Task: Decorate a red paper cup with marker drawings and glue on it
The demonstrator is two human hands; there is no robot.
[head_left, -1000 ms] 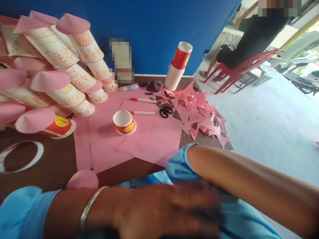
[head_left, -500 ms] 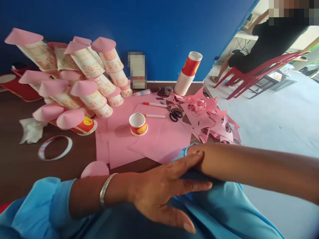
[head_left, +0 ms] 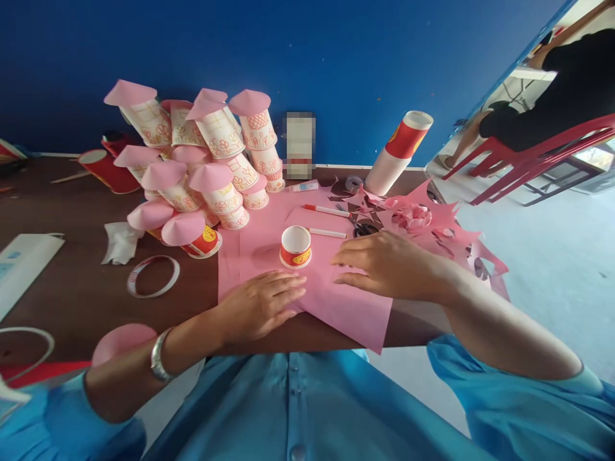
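Observation:
A short red-and-white paper cup stands upright on overlapping pink paper sheets. Just in front and left of it, my left hand rests low over the paper, fingers stretched out and holding nothing. On the cup's other side my right hand hovers above the sheets, its fingers extended and nothing visible in them. Behind that hand lie black-handled scissors, partly covered. Two white pens lie behind the cup: a red-capped pen and another pen.
Stacked decorated cups with pink cone tops fill the back left. A tall cup stack leans at the back right beside pink paper scraps. A paper ring and crumpled tissue lie left. A seated person is beyond.
My left hand has left my right forearm and moved over the pink paper. My right hand, out of frame before, is now above the sheets. The view has shifted left.

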